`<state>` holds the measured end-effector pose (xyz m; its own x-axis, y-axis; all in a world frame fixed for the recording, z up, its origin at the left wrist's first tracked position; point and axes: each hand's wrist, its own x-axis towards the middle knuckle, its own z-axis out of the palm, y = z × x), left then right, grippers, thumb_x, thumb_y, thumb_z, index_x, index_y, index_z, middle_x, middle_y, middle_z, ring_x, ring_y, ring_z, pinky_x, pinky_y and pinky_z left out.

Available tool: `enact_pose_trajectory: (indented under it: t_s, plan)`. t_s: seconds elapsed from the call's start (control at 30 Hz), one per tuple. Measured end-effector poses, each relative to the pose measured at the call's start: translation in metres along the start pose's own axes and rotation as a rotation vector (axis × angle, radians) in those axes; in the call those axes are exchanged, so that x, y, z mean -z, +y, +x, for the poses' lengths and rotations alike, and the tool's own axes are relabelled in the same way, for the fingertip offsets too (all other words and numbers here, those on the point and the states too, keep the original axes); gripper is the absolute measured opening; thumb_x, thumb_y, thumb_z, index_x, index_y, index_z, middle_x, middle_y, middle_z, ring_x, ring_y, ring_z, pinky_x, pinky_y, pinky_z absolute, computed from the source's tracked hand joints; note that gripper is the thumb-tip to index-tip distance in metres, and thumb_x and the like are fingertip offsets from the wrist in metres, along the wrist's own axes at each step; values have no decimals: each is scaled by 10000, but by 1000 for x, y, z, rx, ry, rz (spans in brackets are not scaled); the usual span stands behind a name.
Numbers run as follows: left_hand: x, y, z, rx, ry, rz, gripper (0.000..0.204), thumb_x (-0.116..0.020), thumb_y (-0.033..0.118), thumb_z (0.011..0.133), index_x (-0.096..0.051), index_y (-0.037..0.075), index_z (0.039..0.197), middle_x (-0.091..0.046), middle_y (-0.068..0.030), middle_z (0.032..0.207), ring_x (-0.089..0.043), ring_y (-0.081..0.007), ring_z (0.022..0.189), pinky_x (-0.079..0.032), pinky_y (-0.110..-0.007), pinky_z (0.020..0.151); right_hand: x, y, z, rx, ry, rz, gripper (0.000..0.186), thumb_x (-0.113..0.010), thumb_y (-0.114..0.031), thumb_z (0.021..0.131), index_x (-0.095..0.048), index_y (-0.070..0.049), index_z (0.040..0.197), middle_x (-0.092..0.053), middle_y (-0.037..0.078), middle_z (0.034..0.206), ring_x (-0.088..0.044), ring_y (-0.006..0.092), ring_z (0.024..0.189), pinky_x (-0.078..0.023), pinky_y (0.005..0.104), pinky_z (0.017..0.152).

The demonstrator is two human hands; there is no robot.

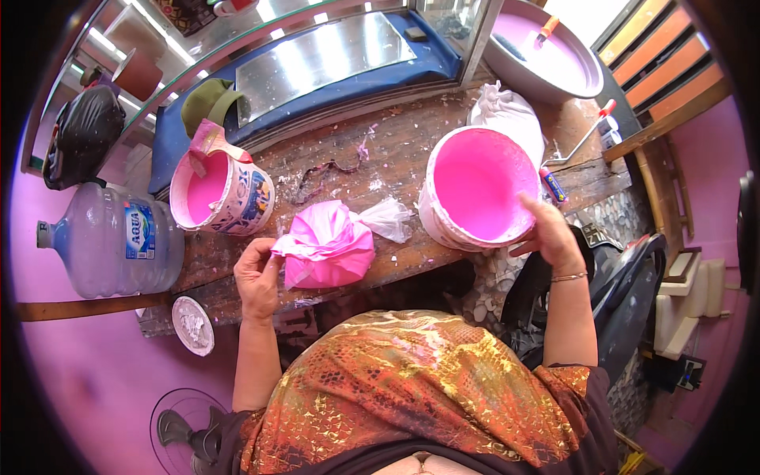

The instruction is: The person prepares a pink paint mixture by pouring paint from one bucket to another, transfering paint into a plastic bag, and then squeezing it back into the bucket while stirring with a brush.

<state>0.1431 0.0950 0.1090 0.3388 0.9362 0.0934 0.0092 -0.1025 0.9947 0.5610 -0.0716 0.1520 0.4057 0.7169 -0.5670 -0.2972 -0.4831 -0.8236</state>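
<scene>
My left hand (257, 279) pinches the left edge of a crumpled, bulging pink plastic bag (331, 257) on the wooden table. What is inside the bag cannot be seen. My right hand (552, 237) grips the right rim of a white bucket (432, 218), fingers outside and thumb at the lip. Bright pink paint (483, 190) fills part of it. A knotted clear plastic bag (388, 220) lies between the pink bag and this bucket. To the left stands a smaller paint bucket (252, 198), with a pink-smeared paintbrush (212, 141) resting across its rim.
A large grey basin (518, 77) of pale pink paint holds an orange-handled brush (548, 29). Near it lie a white bundle (511, 115) and a roller frame (582, 146). A water jug (103, 241) lies at left, by a smeared white lid (192, 326). A glass case (475, 55) borders the table's back.
</scene>
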Motion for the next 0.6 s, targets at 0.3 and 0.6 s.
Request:
enact_pose_trajectory:
  t_s: [0.3,0.6]
  plan:
    - [-9,-2,-12,58,231,-52,149,-552,-61,870,-620,-23,997,-634,-38,923,-581,-100,852,-449,-236,804,3,6,11,59,-64,201,335,-493,-16,752,-538,59,1075,-609,104,862,-613,186,665,-540,305,557]
    - [-18,5,-26,121,320,-53,164,-540,-60,868,-607,-13,1011,-638,-44,934,-587,-101,834,-455,-239,782,3,-15,18,-41,-100,332,323,-492,48,709,-559,37,1025,-583,66,869,-569,142,703,-478,263,621]
